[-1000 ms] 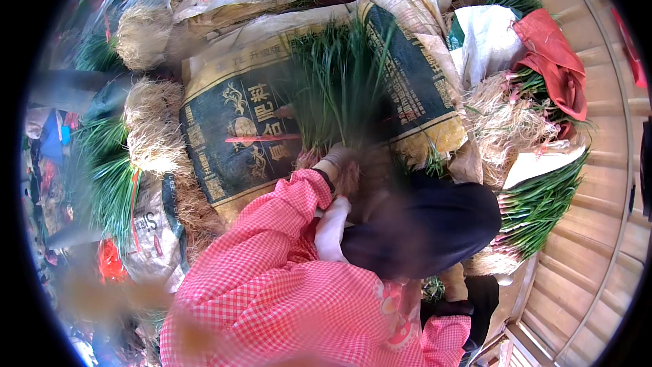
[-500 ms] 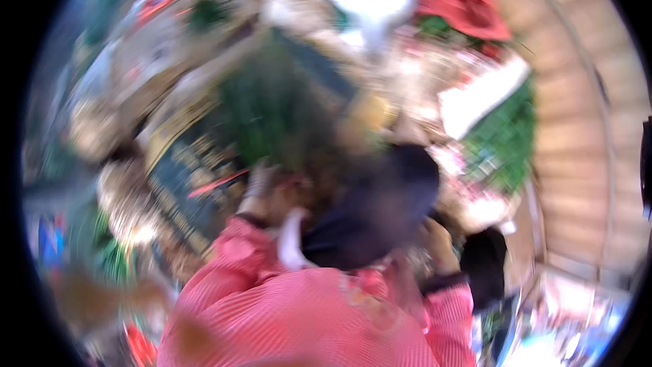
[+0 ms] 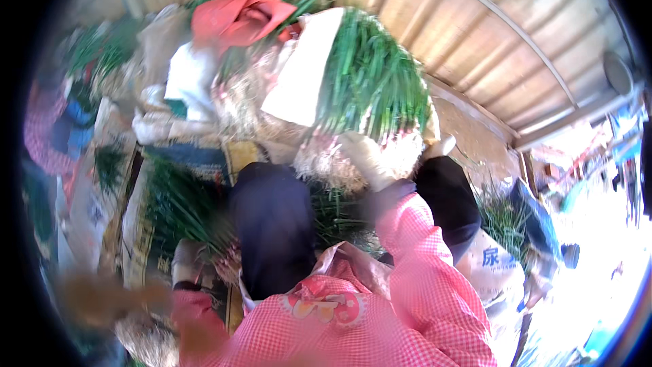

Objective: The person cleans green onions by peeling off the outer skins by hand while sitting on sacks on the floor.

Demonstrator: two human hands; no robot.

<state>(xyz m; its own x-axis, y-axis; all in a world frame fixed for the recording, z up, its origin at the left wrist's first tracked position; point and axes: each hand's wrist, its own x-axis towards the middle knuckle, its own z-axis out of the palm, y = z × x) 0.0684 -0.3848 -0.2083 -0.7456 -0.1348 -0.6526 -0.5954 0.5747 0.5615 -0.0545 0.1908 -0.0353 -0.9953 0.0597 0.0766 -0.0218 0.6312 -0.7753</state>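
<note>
Your right hand [image 3: 367, 160], in a pale work glove, is clamped on the root end of a big bundle of green onions [image 3: 370, 78], which stands up and away from that hand with its green tops fanned out above and its pale, stringy roots bunched just at your fingers. Judge it as a soft, floppy load: the leaves will bend and bruise if you squeeze them, and the bundle looks bulky enough to sag if you hold it by the tips, so take it low, at the firm white stalks just above the roots, where it is tightest. The roots look dry and fibrous, not slippery. A white sheet [image 3: 302, 68] lies against the bundle just left of your right hand, with a red cloth [image 3: 238, 13] beyond it. Your left hand [image 3: 190, 261], also gloved, sits low at your left knee, down among a second bunch of green onions [image 3: 180, 207] spread on a printed sack [image 3: 136, 231]; blur hides whether it is closed on them or only resting there, so I cannot tell. Corrugated sheeting [image 3: 475, 34] rises behind the raised bundle.
</note>
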